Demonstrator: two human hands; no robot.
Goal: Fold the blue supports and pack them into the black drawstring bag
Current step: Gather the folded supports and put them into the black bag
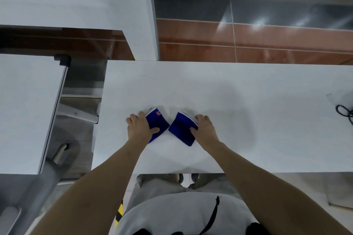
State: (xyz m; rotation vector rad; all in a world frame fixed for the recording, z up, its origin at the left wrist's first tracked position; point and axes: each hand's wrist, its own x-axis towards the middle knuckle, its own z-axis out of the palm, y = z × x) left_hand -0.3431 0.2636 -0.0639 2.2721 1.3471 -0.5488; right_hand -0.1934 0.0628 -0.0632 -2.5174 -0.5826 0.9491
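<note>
Two blue supports lie folded on the white table (pixel 229 91), angled toward each other so their near corners almost touch. The left blue support (pixel 158 122) has a white edge and a red mark at its far corner; my left hand (pixel 139 127) grips its outer side, thumb on top. The right blue support (pixel 181 129) also shows a white edge; my right hand (pixel 204 128) grips its outer side, thumb on top. A black cord (pixel 344 112) lies at the table's far right edge; whether it belongs to the drawstring bag I cannot tell.
A second white table (pixel 24 110) stands to the left, separated by a gap with chair parts (pixel 63 150) in it. Beyond the table's far edge are a white cabinet and a brown tiled floor. My torso is at the table's near edge.
</note>
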